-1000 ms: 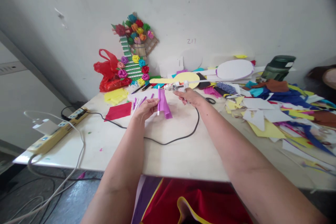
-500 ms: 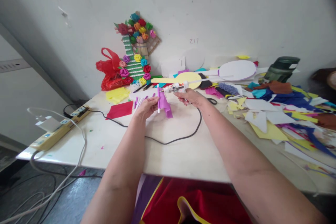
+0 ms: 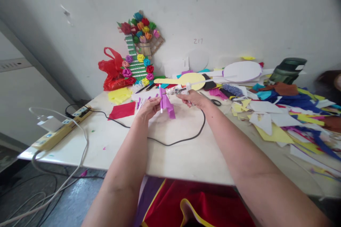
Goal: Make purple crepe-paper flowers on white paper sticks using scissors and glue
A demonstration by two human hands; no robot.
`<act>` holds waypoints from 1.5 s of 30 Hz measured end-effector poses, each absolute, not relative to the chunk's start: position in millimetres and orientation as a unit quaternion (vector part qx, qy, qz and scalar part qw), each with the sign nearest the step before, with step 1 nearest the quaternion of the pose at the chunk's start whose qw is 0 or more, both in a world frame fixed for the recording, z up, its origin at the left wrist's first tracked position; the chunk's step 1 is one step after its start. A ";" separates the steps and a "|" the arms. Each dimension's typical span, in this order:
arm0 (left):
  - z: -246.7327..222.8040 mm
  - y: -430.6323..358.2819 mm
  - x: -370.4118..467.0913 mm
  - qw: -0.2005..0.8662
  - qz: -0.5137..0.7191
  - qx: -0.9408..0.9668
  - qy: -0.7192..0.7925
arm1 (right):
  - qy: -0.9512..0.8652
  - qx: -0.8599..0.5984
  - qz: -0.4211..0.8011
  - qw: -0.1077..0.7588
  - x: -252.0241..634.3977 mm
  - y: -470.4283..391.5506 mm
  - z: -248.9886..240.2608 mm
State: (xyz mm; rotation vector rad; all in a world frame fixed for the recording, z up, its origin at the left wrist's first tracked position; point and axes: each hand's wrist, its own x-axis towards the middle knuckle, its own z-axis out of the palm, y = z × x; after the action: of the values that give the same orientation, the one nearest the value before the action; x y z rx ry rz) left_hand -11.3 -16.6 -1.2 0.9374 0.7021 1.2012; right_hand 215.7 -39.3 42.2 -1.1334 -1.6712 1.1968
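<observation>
Between the fingers of my left hand [image 3: 151, 107] is a thin white paper stick [image 3: 161, 110], held upright with a strip of purple crepe paper [image 3: 169, 108] partly around it and hanging off to the right. My right hand [image 3: 192, 98] grips a white glue gun [image 3: 174, 90] with a stick of glue out of its back. The nozzle points left and meets the purple paper beside the stick; whether it touches is too small to tell. Several purple-wrapped and white sticks [image 3: 144, 102] lie just behind my left hand.
A black cord [image 3: 167, 145] loops over the table from a yellow power strip [image 3: 50, 140]. Red crepe paper [image 3: 122, 110] lies left. Scissors [image 3: 215, 102] and heaped paper scraps [image 3: 271, 108] are right, near a green bottle [image 3: 287, 71]. Paper-flower craft [image 3: 137, 65] leans on the wall.
Both hands keep nearly the same place, with the glue gun still at the purple paper. The whole view has shifted very slightly.
</observation>
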 end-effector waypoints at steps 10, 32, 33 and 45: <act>-3.0 -14.4 -12.2 0.676 0.525 0.424 0.295 | -0.659 -0.445 0.472 0.381 214.1 -39.6 42.0; -0.6 -16.3 -12.8 0.670 0.539 0.413 0.302 | -0.676 -0.447 0.458 0.366 213.1 -40.3 41.7; -0.6 -16.2 -12.9 0.669 0.538 0.413 0.302 | -0.677 -0.444 0.460 0.364 213.1 -40.4 41.8; -2.5 -15.5 -15.5 0.677 0.535 0.421 0.281 | -0.681 -0.447 0.459 0.353 213.1 -38.3 39.8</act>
State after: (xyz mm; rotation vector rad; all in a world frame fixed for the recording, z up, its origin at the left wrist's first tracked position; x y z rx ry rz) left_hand -15.5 -15.5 -2.5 0.9458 0.6307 1.2013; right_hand 213.1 -38.3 39.8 -1.1569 -1.7618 1.1875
